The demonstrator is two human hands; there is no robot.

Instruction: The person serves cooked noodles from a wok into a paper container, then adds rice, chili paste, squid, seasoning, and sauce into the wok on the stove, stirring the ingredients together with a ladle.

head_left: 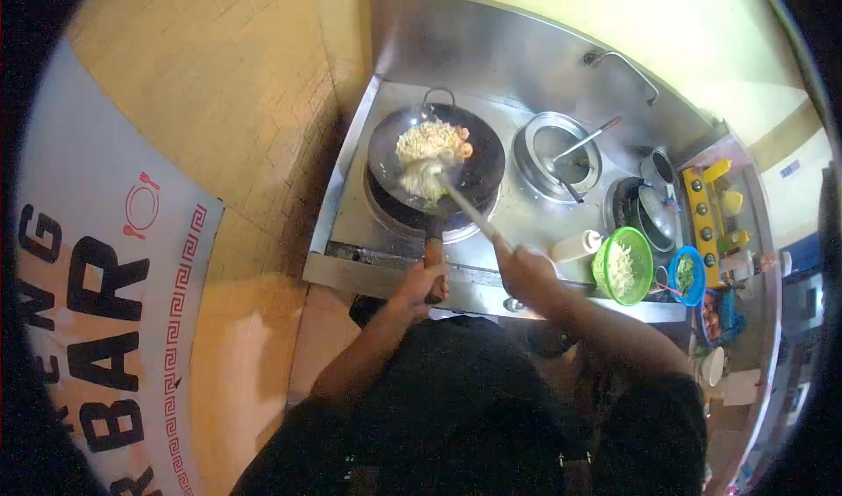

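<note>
My left hand (421,287) is wrapped round the wooden handle of a dark wok (482,158) that sits over the left burner. In my right hand (528,277) is the long handle of a wok spatula (469,208); its head is blurred in the food. Fried rice (427,145) with several orange-brown pieces, possibly shrimp or egg, lies in the wok. Some of the food around the spatula head is smeared by motion. The wok's far side has a metal loop handle (438,92).
Right of the wok stands a metal pot (526,149) with a ladle (586,140) in it. A squeeze bottle (574,247), a green basket of shredded vegetables (601,264) and a blue basket of greens (699,272) line the front right. A lidded pan (658,211) sits farther right; a steel backsplash (491,49) rises behind.
</note>
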